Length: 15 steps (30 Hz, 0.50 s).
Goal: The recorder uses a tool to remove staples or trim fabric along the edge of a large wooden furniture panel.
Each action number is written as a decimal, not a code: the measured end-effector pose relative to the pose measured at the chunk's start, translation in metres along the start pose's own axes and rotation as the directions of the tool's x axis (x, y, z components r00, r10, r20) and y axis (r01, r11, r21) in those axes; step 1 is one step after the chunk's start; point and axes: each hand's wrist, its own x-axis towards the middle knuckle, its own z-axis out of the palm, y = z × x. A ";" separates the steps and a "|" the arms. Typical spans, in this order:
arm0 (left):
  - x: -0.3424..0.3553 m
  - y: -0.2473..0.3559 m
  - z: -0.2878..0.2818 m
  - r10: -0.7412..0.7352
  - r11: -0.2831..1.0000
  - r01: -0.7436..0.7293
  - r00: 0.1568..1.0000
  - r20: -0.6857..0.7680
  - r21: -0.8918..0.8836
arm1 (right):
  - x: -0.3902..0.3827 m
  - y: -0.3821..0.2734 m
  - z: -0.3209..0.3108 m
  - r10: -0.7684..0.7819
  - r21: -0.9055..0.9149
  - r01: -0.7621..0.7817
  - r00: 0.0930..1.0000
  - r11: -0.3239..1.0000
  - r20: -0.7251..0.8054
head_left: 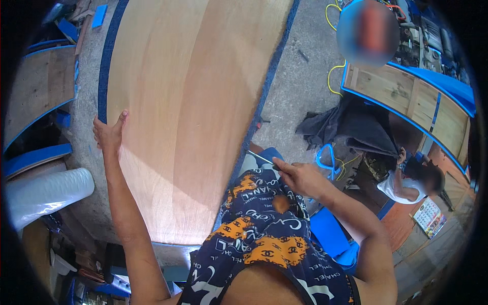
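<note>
One big wooden panel (168, 127) with dark blue edging stretches out in front of the person, near end down by their left arm. Left hand (108, 134) is at its left edge, thumb up on the wood, fingers out over the edging; can't tell if it's really clamping or just resting. Right hand (304, 179) is wrapped around a thin metal-shafted tool (260, 157), handle hidden, tip toward the panel's right edge. Further out you've got grey floor (290, 107), dark cloth (351, 124) bunched up on the right, a blue-trimmed wooden frame (391, 94) beyond it, a co-worker (401, 189) in white, and a plastic-wrapped roll (53, 195) way over left.
</note>
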 end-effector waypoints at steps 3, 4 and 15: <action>-0.003 0.001 -0.001 -0.014 1.000 0.014 1.000 0.008 0.013 | 0.000 0.002 0.001 0.014 0.005 -0.014 1.000 1.000 0.011; -0.003 0.001 0.000 -0.015 1.000 0.015 1.000 0.000 0.023 | 0.001 0.004 0.002 0.016 0.022 -0.016 1.000 1.000 0.003; -0.003 -0.001 0.005 -0.023 0.997 0.026 0.999 -0.034 0.079 | 0.020 0.018 0.000 0.023 -0.105 -0.012 0.995 0.994 0.098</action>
